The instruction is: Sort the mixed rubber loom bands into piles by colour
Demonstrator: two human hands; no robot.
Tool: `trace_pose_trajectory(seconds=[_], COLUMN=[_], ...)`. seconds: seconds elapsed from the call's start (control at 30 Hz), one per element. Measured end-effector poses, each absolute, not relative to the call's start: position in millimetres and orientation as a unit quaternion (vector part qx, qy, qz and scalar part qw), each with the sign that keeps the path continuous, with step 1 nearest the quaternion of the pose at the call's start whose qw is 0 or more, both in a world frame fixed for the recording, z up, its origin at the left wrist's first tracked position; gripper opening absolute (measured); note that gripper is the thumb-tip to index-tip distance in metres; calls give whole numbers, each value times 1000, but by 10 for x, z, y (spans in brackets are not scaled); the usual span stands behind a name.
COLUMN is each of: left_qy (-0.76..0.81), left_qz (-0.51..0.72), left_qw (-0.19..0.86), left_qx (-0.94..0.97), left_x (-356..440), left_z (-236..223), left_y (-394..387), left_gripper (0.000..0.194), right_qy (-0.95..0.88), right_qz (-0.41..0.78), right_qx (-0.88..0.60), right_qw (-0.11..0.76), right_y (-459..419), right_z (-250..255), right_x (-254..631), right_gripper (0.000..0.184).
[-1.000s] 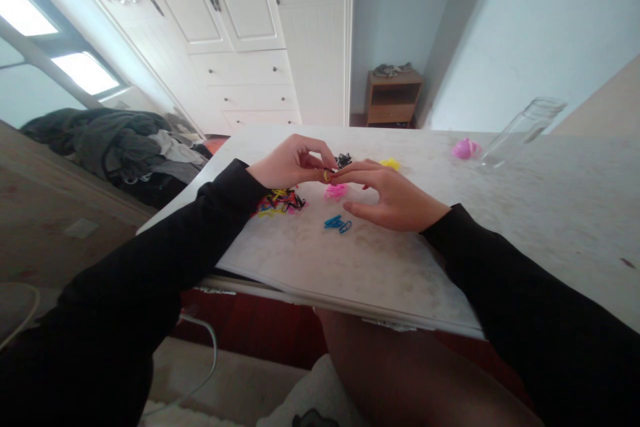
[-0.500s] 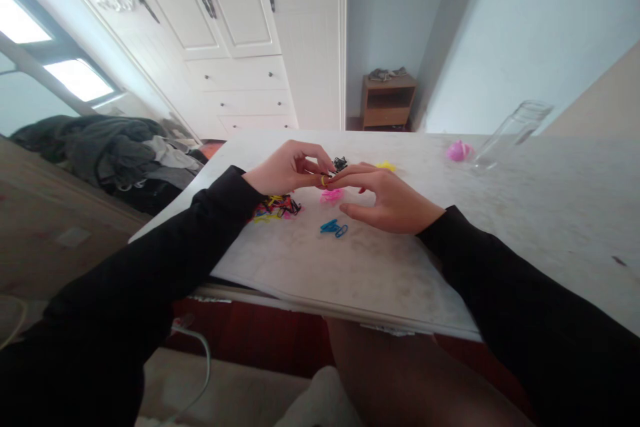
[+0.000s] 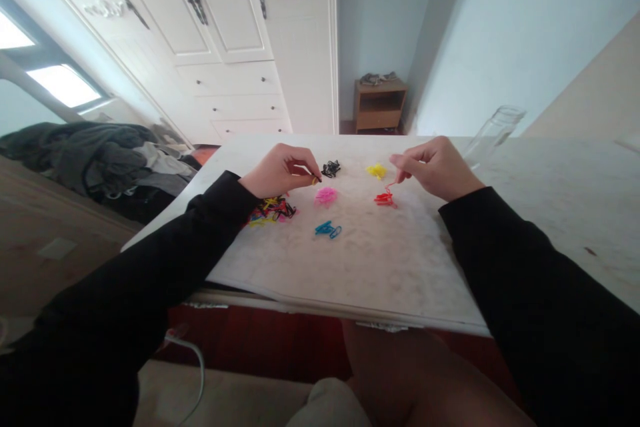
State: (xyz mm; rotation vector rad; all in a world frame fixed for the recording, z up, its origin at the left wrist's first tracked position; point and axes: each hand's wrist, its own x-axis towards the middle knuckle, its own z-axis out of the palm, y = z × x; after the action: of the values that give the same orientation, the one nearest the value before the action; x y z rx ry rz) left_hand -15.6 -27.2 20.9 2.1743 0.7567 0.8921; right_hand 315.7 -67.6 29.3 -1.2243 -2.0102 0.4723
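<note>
My left hand (image 3: 280, 172) is closed in a pinch on a yellow paper clip (image 3: 314, 179), just left of a small black pile of clips (image 3: 330, 169). My right hand (image 3: 436, 167) pinches a red paper clip (image 3: 389, 185) right above a small red pile (image 3: 384, 199). On the white tabletop (image 3: 380, 260) between the hands lie a pink pile (image 3: 325, 196), a yellow pile (image 3: 377, 170) and a few blue clips (image 3: 328, 230). A mixed heap of coloured clips (image 3: 270, 208) lies under my left wrist.
A clear glass jar (image 3: 493, 130) lies on its side at the table's far right. Clothes are heaped on a bed (image 3: 100, 153) to the left. White wardrobes (image 3: 235, 33) and a small wooden nightstand (image 3: 377, 103) stand beyond the table. A white cable (image 3: 197, 367) hangs below the table edge.
My hands were together over the pink pile on one yellow clip. The right hand has moved away to the right and now holds a red clip over the red pile; the left hand keeps the yellow clip.
</note>
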Motion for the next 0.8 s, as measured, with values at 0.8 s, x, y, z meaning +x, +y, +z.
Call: trace_pose_trajectory(seconds=[0.8], left_qy=[305], left_qz=[320], left_qw=[284], left_qx=[851], left_x=[-108], left_z=[187], left_y=[-233], left_gripper=[7], right_qy=[-798], right_qz=[248], right_qx=[-476], right_qw=[273], right_y=[-686], right_z=[199], right_x=[3024], right_gripper=[60])
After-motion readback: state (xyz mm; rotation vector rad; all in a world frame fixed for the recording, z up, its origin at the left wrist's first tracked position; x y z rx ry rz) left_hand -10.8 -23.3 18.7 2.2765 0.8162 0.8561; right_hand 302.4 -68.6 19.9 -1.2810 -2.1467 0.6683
